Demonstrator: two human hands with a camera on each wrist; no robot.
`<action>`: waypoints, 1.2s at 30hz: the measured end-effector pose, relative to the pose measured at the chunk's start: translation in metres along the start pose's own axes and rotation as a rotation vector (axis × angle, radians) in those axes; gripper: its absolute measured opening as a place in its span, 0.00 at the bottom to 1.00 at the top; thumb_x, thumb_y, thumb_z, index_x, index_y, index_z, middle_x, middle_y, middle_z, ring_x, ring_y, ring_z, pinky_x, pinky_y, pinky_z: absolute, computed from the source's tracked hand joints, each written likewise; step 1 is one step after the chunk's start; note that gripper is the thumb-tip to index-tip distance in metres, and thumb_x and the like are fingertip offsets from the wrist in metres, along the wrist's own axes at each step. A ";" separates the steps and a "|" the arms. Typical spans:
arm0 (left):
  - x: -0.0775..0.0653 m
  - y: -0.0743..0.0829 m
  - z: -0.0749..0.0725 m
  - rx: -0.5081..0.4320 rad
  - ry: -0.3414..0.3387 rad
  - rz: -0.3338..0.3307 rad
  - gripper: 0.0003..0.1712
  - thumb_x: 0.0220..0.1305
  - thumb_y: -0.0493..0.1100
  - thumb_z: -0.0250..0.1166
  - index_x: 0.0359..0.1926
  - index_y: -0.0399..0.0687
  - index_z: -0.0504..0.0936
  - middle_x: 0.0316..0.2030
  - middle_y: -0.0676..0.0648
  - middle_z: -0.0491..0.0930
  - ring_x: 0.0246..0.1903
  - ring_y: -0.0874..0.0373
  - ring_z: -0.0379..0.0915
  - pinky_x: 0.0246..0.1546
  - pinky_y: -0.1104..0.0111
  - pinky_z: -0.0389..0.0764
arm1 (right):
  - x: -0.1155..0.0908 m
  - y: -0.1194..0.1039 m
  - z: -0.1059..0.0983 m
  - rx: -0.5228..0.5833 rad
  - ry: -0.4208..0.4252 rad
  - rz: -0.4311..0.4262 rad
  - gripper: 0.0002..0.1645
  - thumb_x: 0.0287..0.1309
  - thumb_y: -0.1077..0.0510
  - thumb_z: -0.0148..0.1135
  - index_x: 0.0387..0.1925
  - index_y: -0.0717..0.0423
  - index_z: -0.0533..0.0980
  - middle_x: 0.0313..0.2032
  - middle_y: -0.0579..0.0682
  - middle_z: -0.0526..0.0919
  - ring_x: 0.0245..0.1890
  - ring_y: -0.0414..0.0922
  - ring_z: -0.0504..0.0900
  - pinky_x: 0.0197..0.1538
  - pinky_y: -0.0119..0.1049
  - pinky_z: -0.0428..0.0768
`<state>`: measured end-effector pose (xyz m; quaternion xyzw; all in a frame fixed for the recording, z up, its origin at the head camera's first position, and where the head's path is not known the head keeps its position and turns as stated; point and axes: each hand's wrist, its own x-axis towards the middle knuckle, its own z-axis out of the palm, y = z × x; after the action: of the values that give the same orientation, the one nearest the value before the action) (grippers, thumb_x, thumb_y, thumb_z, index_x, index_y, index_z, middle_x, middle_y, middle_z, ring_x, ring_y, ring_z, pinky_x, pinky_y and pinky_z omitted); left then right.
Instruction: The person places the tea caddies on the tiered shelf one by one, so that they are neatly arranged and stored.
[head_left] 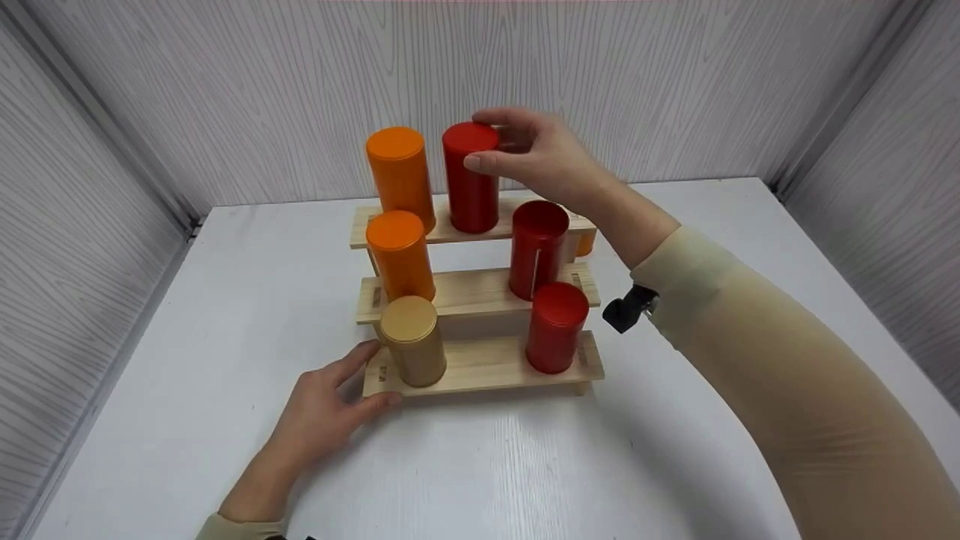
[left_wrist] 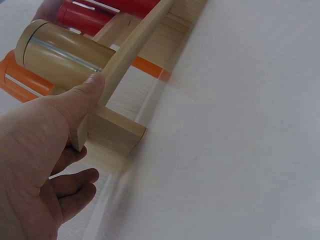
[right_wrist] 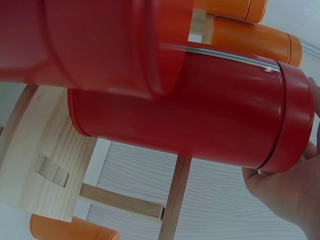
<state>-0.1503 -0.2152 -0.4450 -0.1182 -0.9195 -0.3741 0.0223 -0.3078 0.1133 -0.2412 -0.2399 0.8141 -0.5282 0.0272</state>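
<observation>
A three-step wooden rack (head_left: 480, 367) stands on the white table and holds several metal canisters. On the top step, my right hand (head_left: 551, 154) grips a tall red canister (head_left: 472, 187) near its lid, thumb in front. The right wrist view shows the fingers (right_wrist: 312, 152) around the lid end of that red canister (right_wrist: 215, 112). At the lowest step's left end, my left hand (head_left: 322, 409) pinches the board beside a gold canister (head_left: 416, 349). The thumb (left_wrist: 82, 97) lies along the board just under the gold canister (left_wrist: 65, 55), with other fingers below.
Orange canisters stand at the left of the top step (head_left: 401, 176) and middle step (head_left: 401, 259). Red ones stand at the right of the middle step (head_left: 536, 251) and lowest step (head_left: 556, 330). An orange object (head_left: 585, 244) shows behind the rack. Grey panels (head_left: 637, 90) enclose the table.
</observation>
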 end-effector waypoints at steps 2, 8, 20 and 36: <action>0.000 -0.001 0.000 0.002 -0.002 -0.003 0.49 0.57 0.64 0.80 0.76 0.55 0.75 0.72 0.48 0.75 0.70 0.43 0.72 0.71 0.44 0.72 | 0.000 0.001 0.000 -0.007 0.000 0.002 0.38 0.68 0.46 0.74 0.75 0.47 0.71 0.60 0.45 0.84 0.61 0.42 0.81 0.66 0.39 0.80; 0.000 -0.003 -0.001 -0.007 -0.004 -0.004 0.50 0.56 0.66 0.80 0.76 0.57 0.75 0.72 0.49 0.74 0.70 0.44 0.72 0.71 0.44 0.72 | 0.000 0.002 -0.003 0.007 -0.014 0.013 0.41 0.67 0.46 0.74 0.77 0.45 0.69 0.63 0.45 0.82 0.63 0.42 0.80 0.67 0.40 0.80; -0.001 -0.008 0.001 -0.012 0.002 -0.011 0.50 0.57 0.67 0.79 0.76 0.58 0.75 0.72 0.51 0.74 0.70 0.45 0.72 0.71 0.45 0.72 | -0.009 0.009 -0.039 -0.025 0.036 -0.021 0.41 0.71 0.48 0.70 0.80 0.45 0.66 0.72 0.49 0.76 0.70 0.46 0.76 0.73 0.44 0.74; -0.004 -0.007 0.001 -0.016 0.005 -0.028 0.50 0.56 0.64 0.80 0.77 0.59 0.74 0.72 0.51 0.74 0.71 0.45 0.72 0.71 0.44 0.71 | -0.030 0.065 -0.102 -0.002 0.217 0.098 0.40 0.71 0.44 0.70 0.79 0.44 0.67 0.73 0.52 0.75 0.71 0.50 0.75 0.77 0.49 0.69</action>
<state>-0.1486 -0.2205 -0.4511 -0.1043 -0.9180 -0.3821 0.0184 -0.3354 0.2332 -0.2591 -0.1413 0.8235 -0.5483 -0.0354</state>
